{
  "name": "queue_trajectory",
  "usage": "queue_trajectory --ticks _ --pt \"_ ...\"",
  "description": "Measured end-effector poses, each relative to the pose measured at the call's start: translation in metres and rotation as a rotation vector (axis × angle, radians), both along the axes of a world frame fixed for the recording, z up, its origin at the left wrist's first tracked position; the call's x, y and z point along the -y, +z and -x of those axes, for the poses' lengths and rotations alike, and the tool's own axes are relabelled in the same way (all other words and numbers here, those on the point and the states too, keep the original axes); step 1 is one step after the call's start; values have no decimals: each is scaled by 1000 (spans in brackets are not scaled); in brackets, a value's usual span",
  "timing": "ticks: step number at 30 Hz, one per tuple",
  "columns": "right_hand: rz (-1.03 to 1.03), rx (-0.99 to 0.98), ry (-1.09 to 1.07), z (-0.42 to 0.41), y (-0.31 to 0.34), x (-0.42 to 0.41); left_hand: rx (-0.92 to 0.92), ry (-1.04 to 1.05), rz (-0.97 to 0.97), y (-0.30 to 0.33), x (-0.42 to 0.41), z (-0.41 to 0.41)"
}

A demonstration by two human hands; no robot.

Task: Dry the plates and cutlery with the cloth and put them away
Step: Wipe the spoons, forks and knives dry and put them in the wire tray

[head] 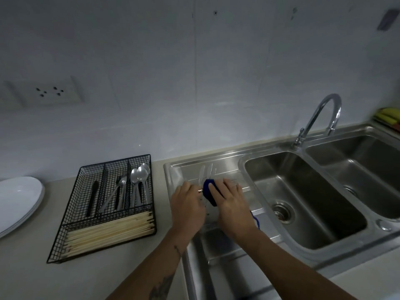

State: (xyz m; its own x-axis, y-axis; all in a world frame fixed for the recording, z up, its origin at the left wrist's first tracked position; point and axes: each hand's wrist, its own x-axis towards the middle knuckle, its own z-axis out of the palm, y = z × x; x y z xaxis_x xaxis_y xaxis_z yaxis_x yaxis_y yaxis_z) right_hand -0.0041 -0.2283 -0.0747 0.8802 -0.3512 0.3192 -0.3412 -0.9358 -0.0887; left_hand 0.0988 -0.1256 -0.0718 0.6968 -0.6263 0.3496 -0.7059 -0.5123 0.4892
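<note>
Presently my right hand [229, 202] lies over the blue cloth [209, 191], fingers curled round it, pressing it down on the drainboard [255, 199] of the steel sink [303, 198]. My left hand [187, 204] sits just beside it, fingertips pinching the end of a small utensil [200, 190] that runs into the cloth; type of utensil can't be told. More cutlery [206, 173] lies on the drainboard just beyond the cloth, pale and blurred. Left of the sink, on the counter [32, 267], a black wire cutlery tray [104, 204]: dark knife, forks and spoons [139, 176] in separate upper compartments, pale chopsticks [112, 230] across the front one. Far left, stacked white plates [17, 200] at frame edge. Faucet [320, 118] behind the two basins; wall socket [47, 92] upper left
</note>
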Motion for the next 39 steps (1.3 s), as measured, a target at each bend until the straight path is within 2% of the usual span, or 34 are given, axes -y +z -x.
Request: queue_trajectory --ticks 2,5,8,11,14,17,22,26,29,32,34,37,39 --pt "13 40 11 4 2 -5 26 -30 52 7 -3 0" --pt "-19 42 -124 19 11 8 82 -72 72 7 -15 1" --pt "-62 31 -182 24 22 3 64 -66 127 8 -24 6" --pt "-69 112 -158 21 30 -8 44 -88 163 16 -27 6" --pt "-122 234 -165 25 36 -7 54 -136 128 18 -33 5" --pt "-103 232 -165 30 38 -13 50 -153 27 20 -36 7" --pt "-87 233 -163 33 40 -22 149 -258 -94 32 -32 11" --pt "-165 220 -285 53 33 -9 64 -256 -202 42 -32 11" --pt "-230 295 -379 63 35 -8 -22 -248 -300 44 -32 5" --pt "-132 374 -242 55 43 -22 -150 -281 -292 49 -27 7" --pt "-39 323 -135 52 41 -25 -177 -259 -243 55 -23 10" --pt "-104 308 -186 54 32 -19 -163 -197 -220 57 -24 7" --pt "-133 306 -197 53 31 -21 -217 -198 -218 57 -27 6"
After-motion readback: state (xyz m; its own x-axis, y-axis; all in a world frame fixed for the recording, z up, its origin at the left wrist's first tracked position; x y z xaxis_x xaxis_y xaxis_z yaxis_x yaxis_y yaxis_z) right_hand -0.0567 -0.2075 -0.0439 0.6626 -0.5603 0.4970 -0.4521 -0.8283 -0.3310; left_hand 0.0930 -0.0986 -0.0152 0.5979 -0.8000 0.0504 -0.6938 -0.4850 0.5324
